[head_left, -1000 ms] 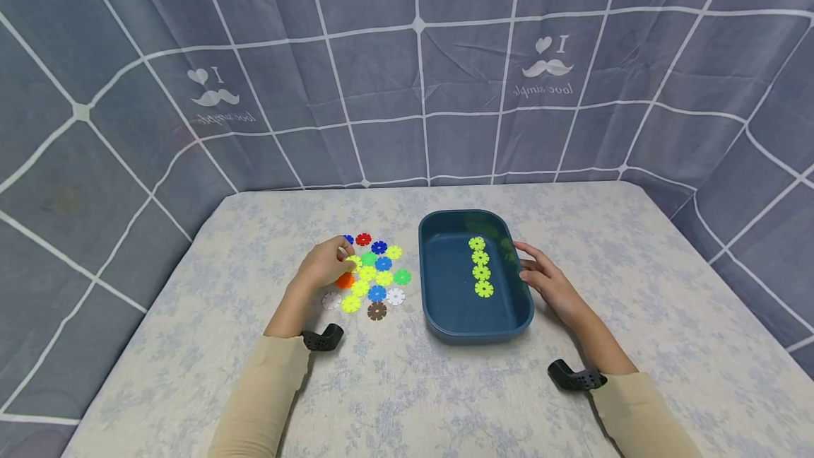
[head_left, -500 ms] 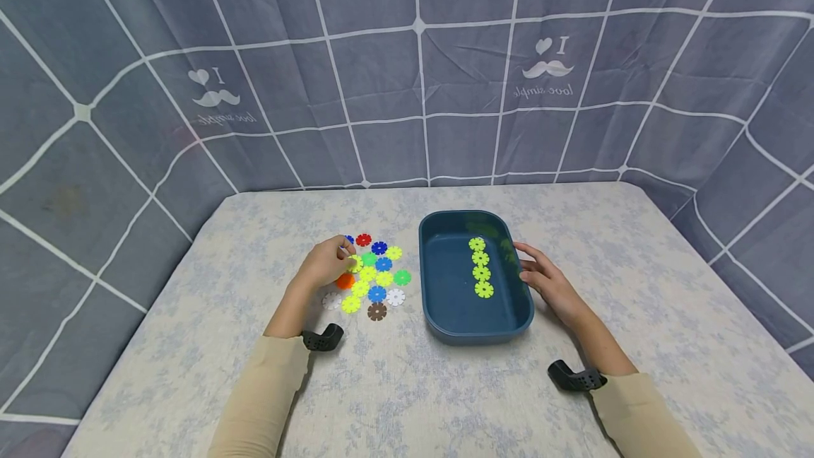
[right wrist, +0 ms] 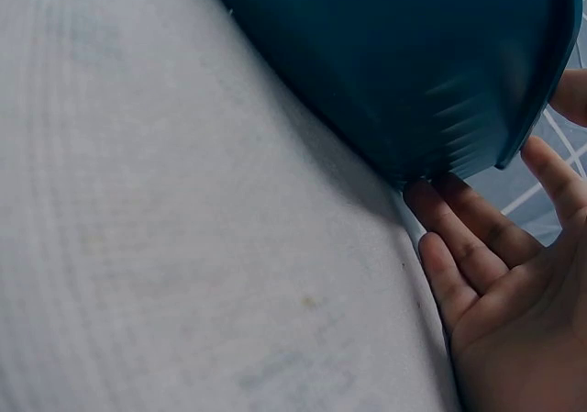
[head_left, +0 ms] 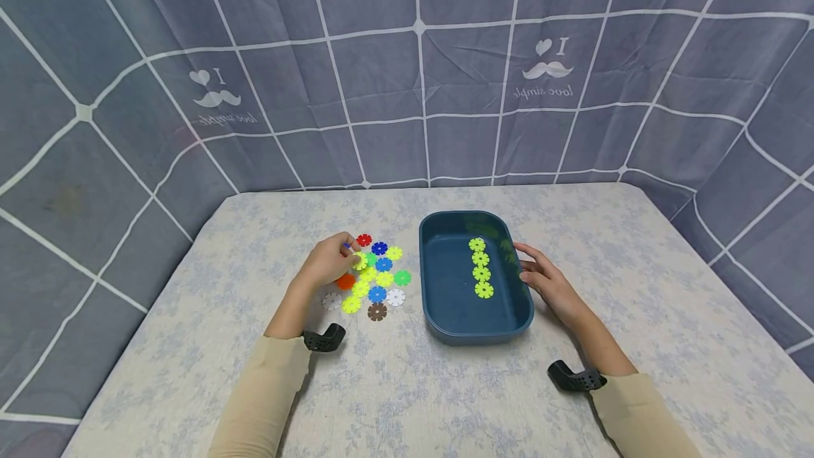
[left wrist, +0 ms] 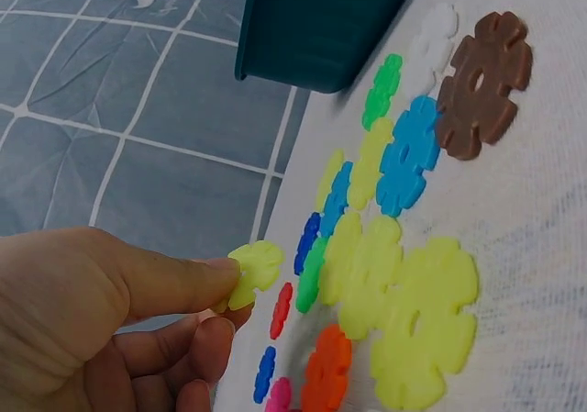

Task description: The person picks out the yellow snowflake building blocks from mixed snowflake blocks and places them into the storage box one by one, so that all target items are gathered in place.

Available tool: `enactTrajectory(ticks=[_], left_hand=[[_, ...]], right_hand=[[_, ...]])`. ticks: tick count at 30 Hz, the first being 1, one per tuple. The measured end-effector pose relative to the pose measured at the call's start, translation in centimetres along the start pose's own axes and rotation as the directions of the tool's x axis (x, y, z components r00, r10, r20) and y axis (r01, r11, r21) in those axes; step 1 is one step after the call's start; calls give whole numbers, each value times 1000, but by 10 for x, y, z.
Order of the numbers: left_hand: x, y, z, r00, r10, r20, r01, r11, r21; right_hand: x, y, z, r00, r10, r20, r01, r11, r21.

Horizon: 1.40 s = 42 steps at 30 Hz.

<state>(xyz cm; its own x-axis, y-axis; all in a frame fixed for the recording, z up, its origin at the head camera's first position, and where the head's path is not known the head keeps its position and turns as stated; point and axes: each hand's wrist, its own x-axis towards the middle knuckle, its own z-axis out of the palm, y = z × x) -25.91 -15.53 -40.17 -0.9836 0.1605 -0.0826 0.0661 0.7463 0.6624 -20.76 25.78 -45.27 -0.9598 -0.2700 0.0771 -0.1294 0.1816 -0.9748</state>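
Fingers (left wrist: 211, 346) of the left hand (head_left: 326, 262) are narrowed to a pinch, in which a bright yellow-green, notched, flower-shaped plastic disc (left wrist: 257, 270) is gripped by its edge. Compared with half a second ago, the disc has been shifted slightly rightward and seemingly raised, so that more of its face is shown in the head view. It is held beside the flat, multicoloured notched plastic discs (head_left: 384, 278) spread on the pale, blue-patterned tablecloth (head_left: 407, 401); the picking-out of one piece is judged to have been achieved. Four matching yellow-green discs (head_left: 481, 273) are lined up inside the dark blue-green, round-cornered plastic bin (head_left: 448, 295), whose right side is touched by the right hand (head_left: 555, 288), its fingers loosely extended.
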Motion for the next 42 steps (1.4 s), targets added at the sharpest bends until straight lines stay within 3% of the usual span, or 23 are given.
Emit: enactTrajectory(ticks=[13,31,42], left_hand=[[-9,19,-3,999,45,1,-45,999,-30],[-14,33,-1,995,103,5,-102,993,-59],[-14,38,7,983,160,-88,-166,984,-61]], right_hand=[[0,-4,2,1000,1,3,-1,1000,6],[0,-4,2,1000,0,2,0,1000,5],[0,-4,1,1000,-7,7,7,1000,2]])
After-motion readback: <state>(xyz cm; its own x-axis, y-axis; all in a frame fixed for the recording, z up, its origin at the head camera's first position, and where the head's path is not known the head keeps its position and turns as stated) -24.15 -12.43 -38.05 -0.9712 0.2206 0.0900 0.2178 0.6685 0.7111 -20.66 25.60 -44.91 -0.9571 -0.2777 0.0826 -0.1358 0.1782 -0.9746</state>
